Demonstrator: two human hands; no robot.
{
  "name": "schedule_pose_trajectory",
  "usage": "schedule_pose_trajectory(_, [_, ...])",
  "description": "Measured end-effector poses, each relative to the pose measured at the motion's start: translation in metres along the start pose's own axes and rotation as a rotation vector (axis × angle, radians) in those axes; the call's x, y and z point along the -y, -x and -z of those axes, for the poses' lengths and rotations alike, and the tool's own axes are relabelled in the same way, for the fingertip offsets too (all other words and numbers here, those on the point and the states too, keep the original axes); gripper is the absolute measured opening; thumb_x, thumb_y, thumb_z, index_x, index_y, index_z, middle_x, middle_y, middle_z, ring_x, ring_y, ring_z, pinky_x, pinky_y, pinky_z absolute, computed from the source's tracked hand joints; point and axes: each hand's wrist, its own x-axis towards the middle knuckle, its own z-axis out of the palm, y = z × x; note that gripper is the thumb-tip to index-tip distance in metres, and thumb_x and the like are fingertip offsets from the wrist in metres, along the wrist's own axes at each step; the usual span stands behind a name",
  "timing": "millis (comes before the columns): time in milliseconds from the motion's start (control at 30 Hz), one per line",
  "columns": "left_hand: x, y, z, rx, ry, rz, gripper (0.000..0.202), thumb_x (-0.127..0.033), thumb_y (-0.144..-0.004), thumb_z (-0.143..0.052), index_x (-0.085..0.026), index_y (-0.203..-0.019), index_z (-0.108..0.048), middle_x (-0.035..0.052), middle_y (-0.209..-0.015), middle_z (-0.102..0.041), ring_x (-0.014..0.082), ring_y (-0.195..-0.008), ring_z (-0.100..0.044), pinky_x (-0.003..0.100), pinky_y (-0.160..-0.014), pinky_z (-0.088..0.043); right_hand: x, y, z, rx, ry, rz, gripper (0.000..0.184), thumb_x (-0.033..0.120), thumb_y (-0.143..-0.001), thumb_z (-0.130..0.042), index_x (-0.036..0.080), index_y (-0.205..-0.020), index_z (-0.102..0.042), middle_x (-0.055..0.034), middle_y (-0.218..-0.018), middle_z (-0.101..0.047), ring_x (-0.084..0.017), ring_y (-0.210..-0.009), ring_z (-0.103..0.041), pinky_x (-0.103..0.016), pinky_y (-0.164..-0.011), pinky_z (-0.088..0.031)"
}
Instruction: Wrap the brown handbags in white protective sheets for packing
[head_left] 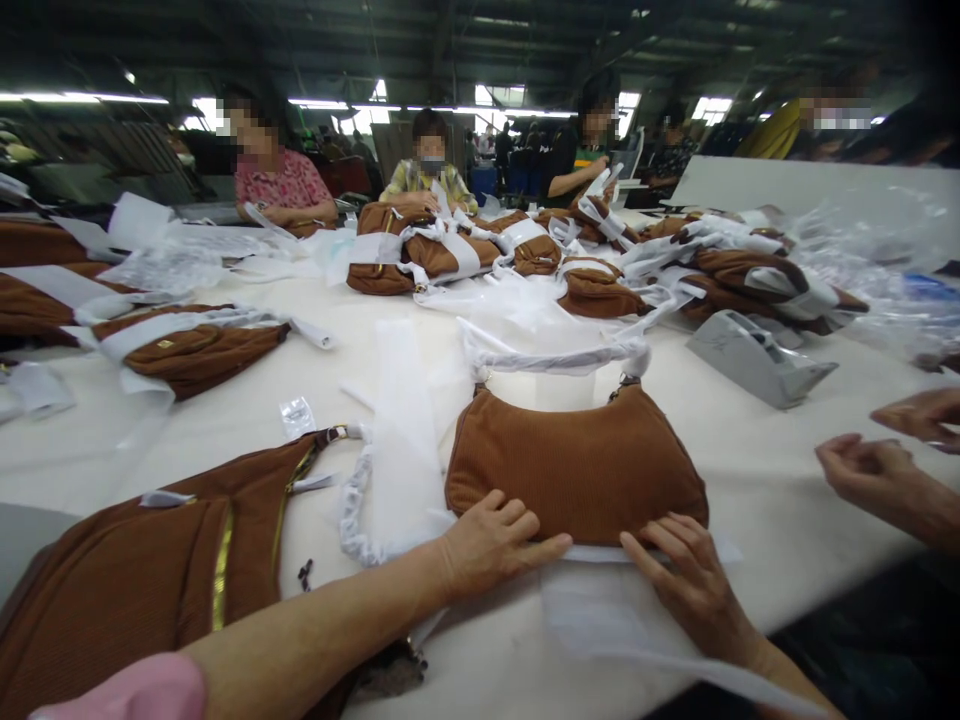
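A brown corduroy handbag (577,460) lies flat on the white table (750,470) in front of me, its strap (555,358) wrapped in white paper. My left hand (495,540) rests on the bag's lower left edge, fingers stretched out flat. My right hand (690,580) lies open at the bag's lower right edge, fingers pressing a sheet of white tissue paper (600,600) that sticks out from under the bag.
Another brown bag (150,580) lies at my near left, more wrapped bags (187,350) beyond it. A grey tape dispenser (757,360) stands right of centre. A co-worker's hands (885,470) reach in from the right. Several people sit at the far side behind piled bags (450,255).
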Motion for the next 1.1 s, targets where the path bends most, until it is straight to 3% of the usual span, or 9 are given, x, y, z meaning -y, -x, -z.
schedule_pose_trajectory(100, [0.002, -0.010, 0.015, 0.069, 0.052, -0.007, 0.039, -0.027, -0.086, -0.042, -0.027, -0.125, -0.037, 0.0034, -0.090, -0.052, 0.0168, -0.077, -0.046, 0.033, -0.067, -0.034, 0.002, 0.000, 0.001, 0.035, -0.008, -0.041, 0.041, 0.003, -0.080, -0.047, 0.024, -0.114, -0.054, -0.0077, -0.101, -0.055, -0.022, -0.101, -0.049, -0.049, -0.092, -0.038])
schedule_pose_trajectory(200, [0.002, -0.032, 0.023, 0.036, 0.087, -0.081, 0.036, -0.036, -0.083, -0.045, -0.022, -0.117, -0.046, 0.0074, -0.123, -0.043, 0.0228, -0.109, -0.040, 0.041, -0.089, -0.032, 0.002, 0.000, -0.001, -0.001, -0.016, -0.026, 0.039, 0.002, -0.080, -0.047, 0.023, -0.112, -0.056, -0.0074, -0.100, -0.055, -0.022, -0.101, -0.049, -0.050, -0.091, -0.038])
schedule_pose_trajectory(367, [0.001, -0.055, 0.000, 0.015, 0.069, -0.161, 0.061, -0.050, -0.081, -0.043, -0.025, -0.134, -0.025, 0.0007, -0.144, -0.018, 0.0242, -0.133, -0.002, 0.056, -0.104, -0.008, 0.005, 0.002, -0.002, 0.016, -0.015, -0.037, 0.035, 0.002, -0.079, -0.050, 0.021, -0.107, -0.058, -0.0091, -0.102, -0.054, -0.024, -0.103, -0.048, -0.051, -0.089, -0.039])
schedule_pose_trajectory(500, [-0.003, -0.049, -0.018, -0.006, -0.006, -0.120, 0.047, -0.031, -0.089, -0.032, -0.028, -0.135, -0.023, -0.0064, -0.145, -0.016, 0.0209, -0.134, 0.000, 0.055, -0.106, -0.013, 0.000, 0.004, 0.001, 0.008, -0.027, -0.012, 0.037, 0.001, -0.078, -0.049, 0.021, -0.107, -0.059, -0.0080, -0.100, -0.057, -0.023, -0.100, -0.051, -0.049, -0.089, -0.040])
schedule_pose_trajectory(633, [-0.005, -0.044, -0.022, -0.095, -0.083, -0.111, 0.041, -0.026, -0.091, -0.026, -0.031, -0.131, -0.032, -0.0095, -0.144, -0.018, 0.0211, -0.134, -0.007, 0.053, -0.105, -0.022, -0.009, -0.012, 0.023, 0.083, -0.113, -0.098, 0.030, 0.013, -0.081, -0.048, 0.023, -0.108, -0.058, -0.0048, -0.098, -0.060, -0.018, -0.093, -0.056, -0.033, -0.083, -0.047])
schedule_pose_trajectory(767, [-0.003, -0.043, -0.022, -0.168, -0.096, -0.110, 0.037, -0.031, -0.089, -0.034, -0.034, -0.126, -0.041, -0.0099, -0.142, -0.022, 0.0224, -0.133, -0.013, 0.052, -0.102, -0.029, 0.012, -0.070, 0.047, 0.055, -0.172, -0.286, 0.027, 0.021, -0.083, -0.047, 0.023, -0.109, -0.056, -0.0015, -0.099, -0.062, -0.013, -0.086, -0.060, -0.019, -0.073, -0.049])
schedule_pose_trajectory(933, [-0.003, -0.039, -0.024, -0.270, -0.142, -0.084, 0.034, -0.035, -0.087, -0.039, -0.037, -0.120, -0.047, -0.0113, -0.141, -0.024, 0.0231, -0.133, -0.013, 0.052, -0.100, -0.032, 0.041, -0.175, 0.037, -0.178, -0.188, -0.602, 0.027, 0.028, -0.086, -0.042, 0.026, -0.110, -0.055, -0.0002, -0.104, -0.062, -0.016, -0.094, -0.058, -0.025, -0.081, -0.046])
schedule_pose_trajectory(1033, [-0.004, -0.036, -0.024, -0.285, -0.174, -0.067, 0.034, -0.032, -0.089, -0.034, -0.040, -0.119, -0.047, -0.0138, -0.139, -0.027, 0.0211, -0.133, -0.015, 0.049, -0.101, -0.032, 0.003, -0.234, 0.021, -0.324, -0.043, -0.778, 0.040, 0.032, -0.084, -0.045, 0.022, -0.123, -0.046, -0.0056, -0.112, -0.058, -0.020, -0.099, -0.056, -0.032, -0.087, -0.043])
schedule_pose_trajectory(1100, [-0.005, -0.035, -0.023, -0.274, -0.184, -0.056, 0.036, -0.031, -0.089, -0.031, -0.041, -0.120, -0.046, -0.0151, -0.138, -0.028, 0.0199, -0.132, -0.016, 0.049, -0.102, -0.031, -0.041, -0.264, 0.008, -0.246, 0.052, -0.819, 0.060, 0.031, -0.077, -0.054, 0.012, -0.130, -0.035, -0.0153, -0.123, -0.049, -0.026, -0.107, -0.051, -0.036, -0.091, -0.040])
